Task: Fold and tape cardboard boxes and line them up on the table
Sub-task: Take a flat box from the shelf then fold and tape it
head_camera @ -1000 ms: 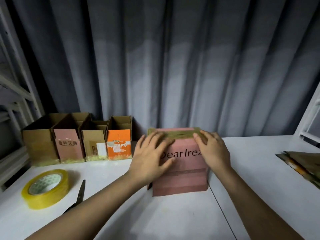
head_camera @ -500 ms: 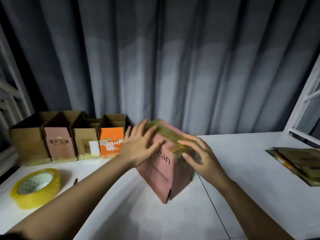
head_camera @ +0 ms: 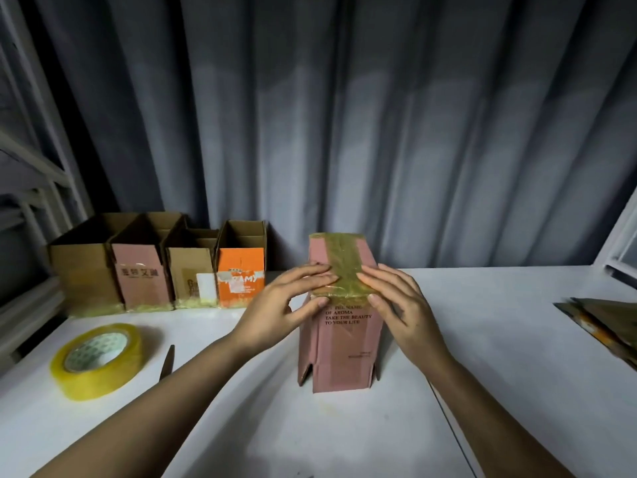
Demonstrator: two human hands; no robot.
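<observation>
fingers (head_camera: 315, 274) of the left hand (head_camera: 275, 305) and right hand (head_camera: 401, 305) lie nearly straight, pressing yellowish tape (head_camera: 344, 267) onto the pink box (head_camera: 341, 343), frame centre, upright on the tabletop (head_camera: 379, 443).

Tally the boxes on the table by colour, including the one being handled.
Brown: 2, the far-left box and the third in the row
Pink: 2, the second in the row and the taped box under the left hand and right hand
Orange: 1
Total: 5
</observation>
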